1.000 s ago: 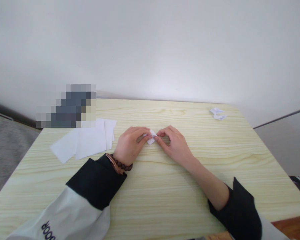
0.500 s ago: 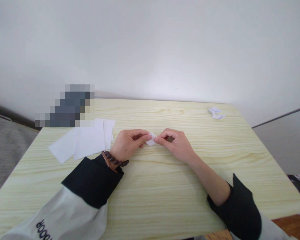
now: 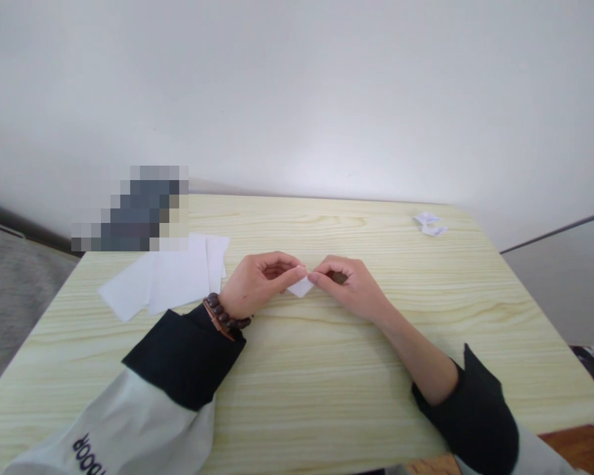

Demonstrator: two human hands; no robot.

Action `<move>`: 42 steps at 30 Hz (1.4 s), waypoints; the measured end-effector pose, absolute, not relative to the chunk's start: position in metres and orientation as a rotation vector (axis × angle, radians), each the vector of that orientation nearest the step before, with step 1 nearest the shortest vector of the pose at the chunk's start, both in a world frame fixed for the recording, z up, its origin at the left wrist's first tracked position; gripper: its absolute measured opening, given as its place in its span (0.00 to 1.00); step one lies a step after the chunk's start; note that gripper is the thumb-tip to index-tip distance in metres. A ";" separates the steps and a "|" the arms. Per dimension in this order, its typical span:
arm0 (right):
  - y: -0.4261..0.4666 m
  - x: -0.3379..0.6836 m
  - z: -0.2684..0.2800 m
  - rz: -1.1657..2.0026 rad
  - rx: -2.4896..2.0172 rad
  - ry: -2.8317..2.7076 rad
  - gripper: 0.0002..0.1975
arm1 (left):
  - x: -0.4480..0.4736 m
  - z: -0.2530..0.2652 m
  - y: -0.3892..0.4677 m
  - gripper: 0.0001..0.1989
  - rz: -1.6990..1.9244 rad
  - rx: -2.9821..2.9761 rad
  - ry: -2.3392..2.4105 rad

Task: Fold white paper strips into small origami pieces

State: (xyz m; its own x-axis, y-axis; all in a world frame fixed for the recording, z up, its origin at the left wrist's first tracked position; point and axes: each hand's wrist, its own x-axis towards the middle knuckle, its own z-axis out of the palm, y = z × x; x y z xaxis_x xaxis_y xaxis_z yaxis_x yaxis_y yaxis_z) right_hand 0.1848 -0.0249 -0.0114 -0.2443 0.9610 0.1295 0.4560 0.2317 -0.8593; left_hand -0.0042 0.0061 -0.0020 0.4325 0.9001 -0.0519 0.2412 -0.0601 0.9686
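A small folded piece of white paper is held between both hands above the middle of the table. My left hand pinches its left upper edge between thumb and fingers; a beaded bracelet circles that wrist. From the other side, my right hand grips the paper's right corner with thumb and forefinger. Part of the paper is hidden behind the left thumb. White paper sheets lie overlapping on the table to the left of my left hand.
Two small folded white papers rest at the table's back right. A dark blurred-out object is at the back left. The pale wood-grain table meets a white wall behind.
The left thumb and fingers have shifted a little right along the paper, toward the right fingertips. More of the paper's lower corner now points down toward me.
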 end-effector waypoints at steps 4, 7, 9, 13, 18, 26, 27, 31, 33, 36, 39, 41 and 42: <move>-0.026 0.182 -0.012 0.929 -1.277 -1.827 0.11 | -0.004 -0.002 0.005 0.13 0.766 1.625 1.081; -0.027 0.180 -0.011 0.944 -1.268 -1.794 0.12 | -0.003 0.000 0.004 0.12 0.785 1.619 1.114; -0.026 0.180 -0.011 0.971 -1.272 -1.756 0.12 | -0.003 0.001 0.004 0.13 0.794 1.594 1.117; -0.026 0.180 -0.011 1.032 -1.272 -1.630 0.13 | -0.005 0.002 0.006 0.16 0.785 1.537 1.075; -0.025 0.182 -0.013 1.063 -1.267 -1.545 0.14 | -0.010 0.002 0.009 0.18 0.653 1.589 0.988; -0.025 0.182 -0.011 0.966 -1.228 -1.741 0.13 | -0.013 -0.001 0.007 0.18 0.705 1.593 0.979; -0.025 0.182 -0.011 0.955 -1.215 -1.749 0.13 | -0.013 0.000 0.007 0.18 0.697 1.597 0.983; -0.025 0.183 -0.012 0.938 -1.184 -1.739 0.12 | -0.010 0.002 0.006 0.18 0.668 1.587 0.969; -0.025 0.183 -0.013 0.930 -1.165 -1.746 0.12 | -0.009 0.003 0.007 0.17 0.657 1.553 0.953; -0.026 0.182 -0.013 0.922 -1.139 -1.797 0.11 | -0.008 0.001 0.007 0.16 0.661 1.502 0.946; -0.026 0.180 -0.012 0.915 -1.128 -1.862 0.10 | -0.009 -0.001 0.007 0.14 0.678 1.489 0.939; -0.026 0.180 -0.011 0.904 -1.113 -1.893 0.10 | -0.010 -0.002 0.007 0.12 0.696 1.504 0.933; -0.026 0.180 -0.011 0.901 -1.104 -1.903 0.10 | -0.010 -0.002 0.007 0.12 0.710 1.516 0.931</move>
